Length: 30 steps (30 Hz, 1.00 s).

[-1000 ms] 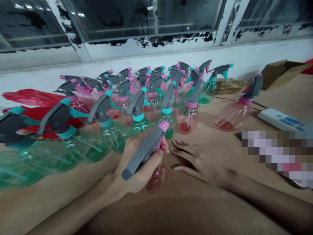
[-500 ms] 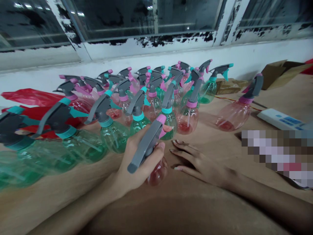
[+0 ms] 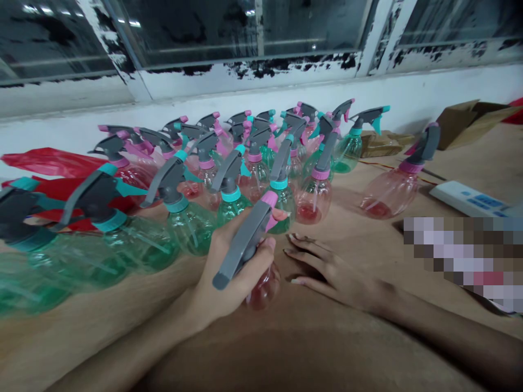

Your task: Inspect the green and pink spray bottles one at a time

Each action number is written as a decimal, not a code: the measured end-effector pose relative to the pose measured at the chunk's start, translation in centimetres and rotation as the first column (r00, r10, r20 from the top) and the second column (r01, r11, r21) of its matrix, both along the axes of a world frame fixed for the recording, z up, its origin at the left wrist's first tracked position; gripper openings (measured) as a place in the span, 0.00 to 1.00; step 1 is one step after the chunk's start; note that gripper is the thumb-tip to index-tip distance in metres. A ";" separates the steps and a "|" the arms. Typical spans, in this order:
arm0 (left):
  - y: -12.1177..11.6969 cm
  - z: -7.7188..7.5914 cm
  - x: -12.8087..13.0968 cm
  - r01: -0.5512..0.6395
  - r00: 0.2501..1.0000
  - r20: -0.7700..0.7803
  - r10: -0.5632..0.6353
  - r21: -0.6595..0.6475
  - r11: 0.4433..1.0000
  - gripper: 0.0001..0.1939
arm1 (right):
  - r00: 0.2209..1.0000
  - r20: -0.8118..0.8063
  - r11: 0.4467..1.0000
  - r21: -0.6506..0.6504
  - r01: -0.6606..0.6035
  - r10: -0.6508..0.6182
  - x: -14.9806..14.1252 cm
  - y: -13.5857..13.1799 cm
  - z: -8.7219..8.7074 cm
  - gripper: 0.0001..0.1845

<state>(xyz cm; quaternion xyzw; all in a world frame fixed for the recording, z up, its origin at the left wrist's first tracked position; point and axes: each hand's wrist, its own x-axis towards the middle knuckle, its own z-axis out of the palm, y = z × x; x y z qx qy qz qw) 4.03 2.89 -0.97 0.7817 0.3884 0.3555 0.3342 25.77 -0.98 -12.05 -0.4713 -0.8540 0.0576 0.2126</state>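
Wooden tabletop [image 3: 351,337] set against a white wall [image 3: 425,90], windows above. Head view: pink-nozzled spray bottle [image 3: 244,245] held by the left hand [image 3: 229,277] toward the near edge, in front of teal-collared bottles [image 3: 190,226]; head tilted, nozzle aimed toward the far edge. Likely light, thin-walled and slightly springy, maybe slick on the rounded body; best gripped at the firm neck under the head. Neck wrapped by the left fingers, index extended by the trigger below the nozzle, thumb pressed along the near side; remaining fingers mostly hidden, spacing cannot be told. Bottle body seen below the thumb. Right hand [image 3: 339,272] laid palm down, nothing pinched, fingers loosely spread and pointed toward the bottle, apart from it.
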 end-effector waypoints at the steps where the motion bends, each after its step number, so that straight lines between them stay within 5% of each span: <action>1: 0.0 0.0 0.0 0.001 1.000 0.002 -0.001 -0.003 1.000 0.02 | 1.000 -0.009 1.000 0.004 0.000 0.000 0.0 0.0 -0.1 0.28; 14: 0.1 -0.1 0.0 0.005 1.000 0.000 -0.005 0.002 1.000 0.07 | 0.998 -0.070 1.000 0.012 -0.005 0.006 0.1 0.0 -0.2 0.29; 30: 0.0 -0.1 0.0 -0.007 1.000 -0.004 0.007 0.002 1.000 0.01 | 0.998 -0.056 1.000 0.016 -0.008 0.009 0.1 0.0 -0.2 0.28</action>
